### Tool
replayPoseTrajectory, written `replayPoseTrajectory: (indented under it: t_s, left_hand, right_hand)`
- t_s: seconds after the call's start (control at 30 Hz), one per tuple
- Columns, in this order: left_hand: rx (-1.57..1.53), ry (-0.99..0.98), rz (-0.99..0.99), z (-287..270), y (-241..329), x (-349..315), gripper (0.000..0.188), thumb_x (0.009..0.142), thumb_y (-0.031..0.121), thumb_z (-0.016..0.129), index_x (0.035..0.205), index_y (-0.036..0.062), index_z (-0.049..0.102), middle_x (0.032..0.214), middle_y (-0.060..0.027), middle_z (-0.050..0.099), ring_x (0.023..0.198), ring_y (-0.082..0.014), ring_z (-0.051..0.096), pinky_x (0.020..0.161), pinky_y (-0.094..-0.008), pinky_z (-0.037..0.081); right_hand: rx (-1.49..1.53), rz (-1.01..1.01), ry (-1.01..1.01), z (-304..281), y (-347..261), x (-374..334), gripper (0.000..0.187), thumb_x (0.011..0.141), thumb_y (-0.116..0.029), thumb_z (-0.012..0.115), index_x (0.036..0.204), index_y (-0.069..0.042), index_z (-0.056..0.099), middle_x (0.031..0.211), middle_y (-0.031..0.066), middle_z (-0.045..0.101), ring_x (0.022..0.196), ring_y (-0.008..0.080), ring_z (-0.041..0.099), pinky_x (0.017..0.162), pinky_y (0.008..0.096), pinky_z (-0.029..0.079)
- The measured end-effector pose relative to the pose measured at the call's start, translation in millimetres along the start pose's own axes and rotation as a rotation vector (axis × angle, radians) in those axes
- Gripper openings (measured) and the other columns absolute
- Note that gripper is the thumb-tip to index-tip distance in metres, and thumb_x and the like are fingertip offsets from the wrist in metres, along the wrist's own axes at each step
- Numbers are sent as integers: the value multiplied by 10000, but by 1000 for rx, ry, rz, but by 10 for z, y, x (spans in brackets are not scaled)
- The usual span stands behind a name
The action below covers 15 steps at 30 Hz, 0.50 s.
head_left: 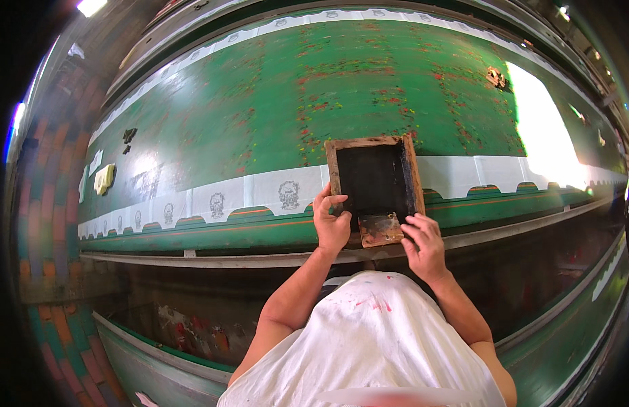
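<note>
A wooden screen printing frame (411,173), its inside dark with ink, lies on the near row of white cloth pieces in front of me. My left hand (332,220) grips the frame's left side, with the fingers bent at its rim. On the opposite side, my right hand (425,245) has its fingers curled at the near right corner. A stained flat block (381,230), perhaps a squeegee, sits at the frame's near end beside my right fingers. Left of the frame, the white cloth (253,193) carries dark printed emblems; to the right, the white cloth (457,173) shows no print.
The long green table (226,122) is speckled with paint, and its near rail (274,260) runs before my body. Another row of white cloth (287,26) lines its far side. A yellowish rag (104,178) lies at left, a brown crumpled scrap (496,77) at right.
</note>
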<state>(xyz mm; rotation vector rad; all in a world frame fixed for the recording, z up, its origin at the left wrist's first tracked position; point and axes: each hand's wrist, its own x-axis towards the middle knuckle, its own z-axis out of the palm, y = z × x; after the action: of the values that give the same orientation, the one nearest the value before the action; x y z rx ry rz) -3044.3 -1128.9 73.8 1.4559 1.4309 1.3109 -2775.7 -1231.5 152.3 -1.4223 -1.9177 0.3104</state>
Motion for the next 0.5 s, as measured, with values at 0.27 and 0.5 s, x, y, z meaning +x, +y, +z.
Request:
replayPoseTrajectory:
  t_s: [0.27,0.5]
  left_hand:
    - [25,13,-21,37,-46,45,436,761,-99,724,1144,76,835,1651,-216,657,1504,-368,641,1266,-441,480]
    - [46,-7,-52,38,-175,1,384,846,-62,755,1200,73,815,1629,-227,647,1479,-390,630,1206,-466,528]
  right_hand:
    - [-144,-252,-288,223,-221,403,411,947,-120,823,1353,-59,796,1381,133,717,1363,364,657,1156,508,538]
    - [-37,-254,-543,71,87,1044,282,961,-5,742,1223,-53,832,1148,119,791,1136,363,737,1018,494,601]
